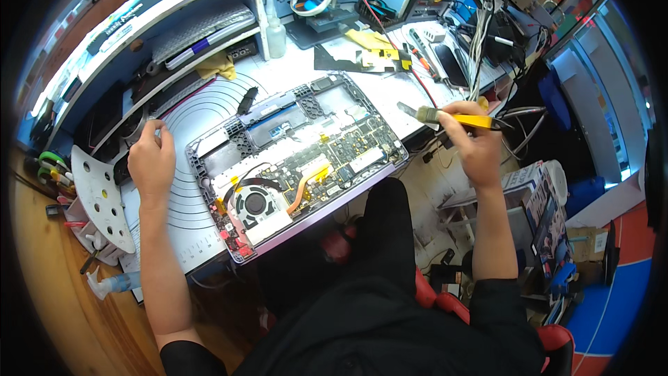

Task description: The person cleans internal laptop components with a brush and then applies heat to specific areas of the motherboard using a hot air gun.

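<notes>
An opened laptop base (306, 160) lies at a slant on the bench, its circuit board, copper heat pipe and round black fan (255, 201) exposed. To its left, above the ringed mat, is my left hand (152, 157). Its fingers are curled beside a small grey thing at the shelf edge; what they hold, if anything, is hidden. Off the laptop's right side, my right hand (473, 143) grips a flat brush (476, 122) by its yellow handle. The bristles point left, clear of the laptop.
White mat (188, 212) under the laptop; shelf unit (209, 35) behind it at left. A clear bottle (275, 38), black sheet with yellow tape (362, 59), and phone (451, 66) lie farther back. Cables (480, 28) hang at right. A spray bottle (111, 283) lies at lower left.
</notes>
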The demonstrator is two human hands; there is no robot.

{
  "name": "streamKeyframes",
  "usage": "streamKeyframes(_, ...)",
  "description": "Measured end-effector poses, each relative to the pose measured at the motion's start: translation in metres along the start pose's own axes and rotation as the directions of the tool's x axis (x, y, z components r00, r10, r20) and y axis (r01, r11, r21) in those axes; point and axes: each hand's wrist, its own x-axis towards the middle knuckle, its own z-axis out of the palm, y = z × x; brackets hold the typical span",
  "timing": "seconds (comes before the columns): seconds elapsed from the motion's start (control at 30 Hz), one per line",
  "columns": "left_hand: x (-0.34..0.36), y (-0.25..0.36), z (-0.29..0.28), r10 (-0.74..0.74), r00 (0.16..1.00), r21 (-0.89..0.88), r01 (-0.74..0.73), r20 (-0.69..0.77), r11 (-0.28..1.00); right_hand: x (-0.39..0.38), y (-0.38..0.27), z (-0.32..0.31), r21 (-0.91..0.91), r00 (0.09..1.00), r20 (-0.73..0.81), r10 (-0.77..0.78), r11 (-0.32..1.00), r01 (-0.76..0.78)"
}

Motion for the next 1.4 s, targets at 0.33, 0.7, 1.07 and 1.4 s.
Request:
streamKeyframes(0.33,0.001,-0.006,0.005,0.087,0.992,-0.031,-0.09,-0.091,0.995,0.043,0.101,0.013,0.265,0.964,-0.204,0.173,0.957,-0.115)
streamKeyframes(0.7,0.006,0.006,0.011,0.083,0.995,-0.032,-0.085,-0.058,0.996,0.105,0.185,0.009,-0.517,0.969,0.043,-0.244,0.825,0.23)
streamKeyframes(1.07,0.014,-0.005,0.014,0.135,0.96,-0.11,-0.166,-0.244,0.98,0.125,0.314,-0.102,0.004,0.693,-0.684,0.227,0.951,-0.308)
streamKeyframes(1.4,0.002,-0.042,-0.004,0.122,0.931,-0.006,-0.133,-0.345,0.991,0.188,0.418,-0.139,0.101,0.646,-0.682,0.342,0.919,-0.38)
